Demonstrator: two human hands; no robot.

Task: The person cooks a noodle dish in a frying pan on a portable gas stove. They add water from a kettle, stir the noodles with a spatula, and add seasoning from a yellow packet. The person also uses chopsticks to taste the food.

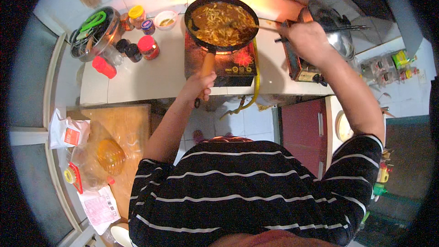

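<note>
My left hand (202, 86) is wrapped around the wooden handle (208, 63) of a black frying pan (188, 10). The pan sits on a gas stove (219, 73) with an orange glow beneath it. In it lies food in brown sauce (219, 22), with pale strips that look like noodles. On the right, my right hand (307, 41) is closed around a thin utensil (269, 27) that reaches into the food. The utensil's tip is hidden in the sauce, so its kind is unclear.
A yellow gas hose (257, 91) hangs off the counter (157, 82). Left stand a red-lidded jar (148, 47), a white bowl (165, 20) and a metal basin (108, 37). A second stove (295, 65) and a metal pot (343, 43) are near my right forearm. An oil jug (111, 156) stands lower left.
</note>
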